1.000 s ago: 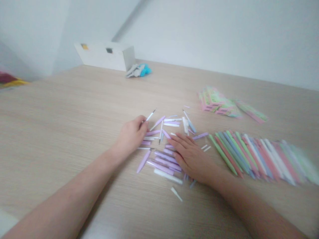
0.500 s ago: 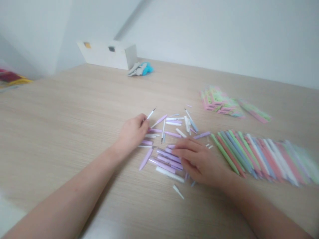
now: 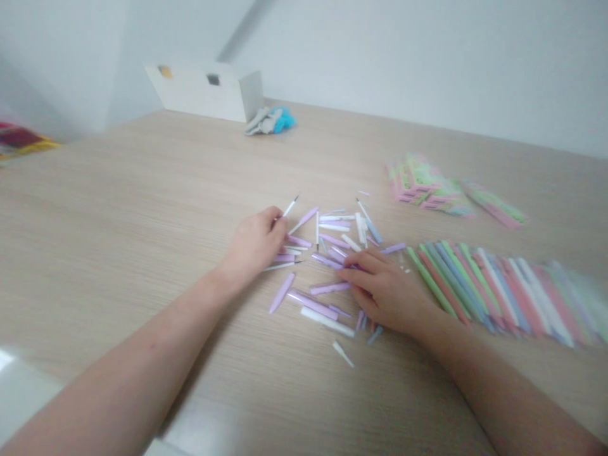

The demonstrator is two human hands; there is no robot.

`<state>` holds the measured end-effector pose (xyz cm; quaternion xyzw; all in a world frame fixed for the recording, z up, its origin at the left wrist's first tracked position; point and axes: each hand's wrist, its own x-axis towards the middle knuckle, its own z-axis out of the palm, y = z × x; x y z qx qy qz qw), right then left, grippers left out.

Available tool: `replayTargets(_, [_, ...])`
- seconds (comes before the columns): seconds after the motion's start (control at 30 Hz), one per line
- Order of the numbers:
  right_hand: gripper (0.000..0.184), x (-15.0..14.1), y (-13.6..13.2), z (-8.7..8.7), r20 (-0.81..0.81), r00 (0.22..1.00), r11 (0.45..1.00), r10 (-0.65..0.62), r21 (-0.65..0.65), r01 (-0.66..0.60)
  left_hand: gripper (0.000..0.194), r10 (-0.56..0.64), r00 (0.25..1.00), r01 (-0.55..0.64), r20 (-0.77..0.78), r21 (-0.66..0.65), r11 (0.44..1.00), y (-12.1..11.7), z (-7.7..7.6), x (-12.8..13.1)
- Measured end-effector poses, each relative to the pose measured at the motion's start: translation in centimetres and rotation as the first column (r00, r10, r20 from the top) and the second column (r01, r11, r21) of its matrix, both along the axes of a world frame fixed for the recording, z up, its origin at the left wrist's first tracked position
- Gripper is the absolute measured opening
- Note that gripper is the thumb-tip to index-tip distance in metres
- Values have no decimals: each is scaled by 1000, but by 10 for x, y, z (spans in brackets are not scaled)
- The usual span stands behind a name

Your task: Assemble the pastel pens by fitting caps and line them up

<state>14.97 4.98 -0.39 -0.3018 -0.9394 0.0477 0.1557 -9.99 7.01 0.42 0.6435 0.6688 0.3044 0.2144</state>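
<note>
White, a small tapered piece (image 3: 342,353) lies nearest on the wood-grain desk (image 3: 142,190). Just beyond it, slanting the same way, is a longer white tube (image 3: 327,322), with a lilac tube (image 3: 312,304) beside it.

Compared with half a second ago, the close stack of lilac tubes by the right hand has broken up. One lilac barrel (image 3: 330,289) now lies apart, and two others, the lilac pair (image 3: 332,257), have moved farther from the viewer, at the right fingertips. The left hand has barely changed.

The right grip (image 3: 387,285) is palm down with bent fingers, over the right side of the loose parts. Its fingertips touch the lilac pair, just to their left; whether it is closed on either, I cannot tell. The left grip (image 3: 259,240) pinches a thin white refill (image 3: 291,206), whose dark tip points up and away beyond the fingers. More lilac and white parts are scattered between and beyond the hands.

To the right, coloured pens (image 3: 430,282) lie side by side in a long slanted row, blurred at the far end. Farther back sit pink and green packets (image 3: 413,177), then a crumpled grey and blue bundle (image 3: 266,120) beside a white box (image 3: 204,92) near the pale wall (image 3: 403,63).
</note>
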Motion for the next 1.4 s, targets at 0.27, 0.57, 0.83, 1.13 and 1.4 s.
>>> replayTargets(0.27, [25, 3, 6, -6, -165, 975, 989, -149, -37, 144, 26, 8, 1000, -8, -10, 10, 1000, -1, 2, 0])
replayTargets(0.57, [26, 4, 8, -3, -261, 933, 969, -247, -82, 233, 25, 27, 999, -27, 16, -4, 1000, -1, 2, 0])
replayTargets(0.83, [26, 16, 6, 27, -181, 919, 892, -350, -363, 269, 26, 31, 999, -31, 11, -8, 1000, -3, 4, 1])
replayTargets(1.13, [41, 3, -5, 16, -20, 994, 931, -112, -352, 98, 27, 11, 1000, -11, 2, 12, 1000, -3, 3, 0])
replayTargets(1.4, [20, -10, -25, 26, -27, 998, 914, -62, -403, 46, 27, 22, 1000, -22, -11, 1, 1000, -3, 2, 1])
